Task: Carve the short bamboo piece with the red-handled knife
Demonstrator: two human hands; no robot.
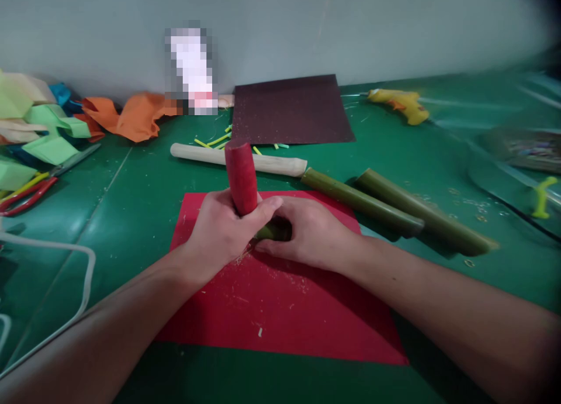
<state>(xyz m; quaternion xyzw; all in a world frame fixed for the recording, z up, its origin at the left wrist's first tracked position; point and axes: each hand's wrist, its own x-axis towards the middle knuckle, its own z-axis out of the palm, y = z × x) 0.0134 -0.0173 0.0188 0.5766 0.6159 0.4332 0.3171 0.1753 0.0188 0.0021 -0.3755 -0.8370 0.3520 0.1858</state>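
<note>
**Both hands locked together over the red sheet**

Your left hand is clenched around a red cylindrical handle, fingers wrapped tight. The handle rises steeply out of your fist, tilted slightly away from you. Whatever sits at its lower end is hidden inside your grip.

Right up against it, your right hand curls over a short green bamboo piece, fingers closed on it. The piece lies low on the flat red sheet, between your two hands, and only a dark sliver of it shows. Pale shavings speckle the sheet just below your knuckles.

Behind your hands, on the green counter, a pale wooden stick lies crosswise. Two long green bamboo tubes lie side by side off to the right. Farther back are a dark brown rectangular sheet and a yellow glue gun. At far left, red-handled scissors lie beside a heap of coloured paper scraps.
</note>
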